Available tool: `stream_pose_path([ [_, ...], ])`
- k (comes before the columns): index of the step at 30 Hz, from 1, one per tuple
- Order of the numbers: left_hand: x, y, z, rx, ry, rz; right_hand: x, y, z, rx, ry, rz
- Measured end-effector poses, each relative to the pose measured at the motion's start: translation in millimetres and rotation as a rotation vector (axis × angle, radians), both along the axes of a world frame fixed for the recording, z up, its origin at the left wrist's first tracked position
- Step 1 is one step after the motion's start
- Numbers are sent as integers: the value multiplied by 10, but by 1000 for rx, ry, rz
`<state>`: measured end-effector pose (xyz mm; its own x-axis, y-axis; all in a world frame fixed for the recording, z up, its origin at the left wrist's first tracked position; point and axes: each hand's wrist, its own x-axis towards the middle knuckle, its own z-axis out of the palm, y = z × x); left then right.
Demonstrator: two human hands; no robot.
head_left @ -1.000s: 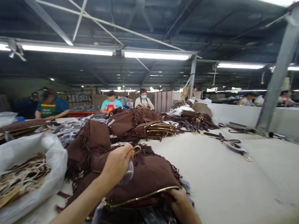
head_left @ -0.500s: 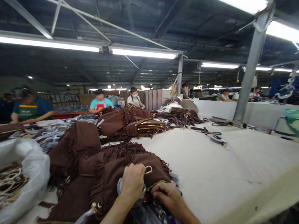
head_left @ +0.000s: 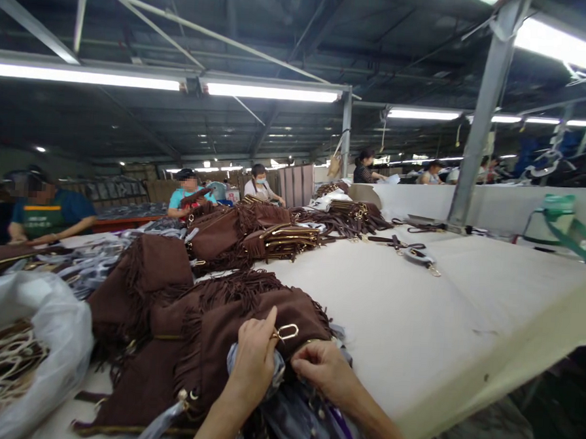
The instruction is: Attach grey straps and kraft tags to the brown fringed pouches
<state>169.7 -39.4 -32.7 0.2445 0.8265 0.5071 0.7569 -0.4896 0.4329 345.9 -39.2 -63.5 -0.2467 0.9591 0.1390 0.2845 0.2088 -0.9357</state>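
Note:
A brown fringed bag (head_left: 218, 340) lies across the near end of the table under both of my hands. My left hand (head_left: 256, 355) is closed around a strap (head_left: 279, 369) wrapped in greyish plastic, its index finger pointing up. From that hand a gold snap hook (head_left: 288, 332) sticks out over the brown cloth. My right hand (head_left: 324, 375) pinches at the bag's near right edge, beside its gold zip; the fingertips hide the exact spot. Below my hands, more plastic-wrapped straps (head_left: 292, 422) with purple bits hang in a bundle.
At left stands a white plastic sack (head_left: 66, 325) of cords. More brown bags (head_left: 143, 270) are heaped beyond, with a gold-zipped stack (head_left: 292, 240). A loose strap (head_left: 419, 255) lies on the white table (head_left: 391, 316). A metal post (head_left: 482, 124) rises at right. Several people work farther back.
My left index finger has lifted, and more of the gold hook shows. My right fingers have drawn in closer to the left hand. The view has shifted slightly.

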Motion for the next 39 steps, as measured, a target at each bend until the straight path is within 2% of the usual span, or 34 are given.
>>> stream_pose_path([
  [3, 7, -4, -29, 29, -4, -1, 3, -11, 54, 27, -73, -11],
  [9, 9, -27, 7, 19, 27, -37, -11, -15, 157, 42, -182, -42],
  [20, 18, -76, 25, 27, -56, -29, -39, -22, 291, 48, -254, -30],
  [31, 18, -134, 100, -6, -28, -16, -53, 12, 293, 29, -227, -25],
  [39, -54, -99, 201, -146, -62, -159, -71, -5, 174, 86, -86, 9],
])
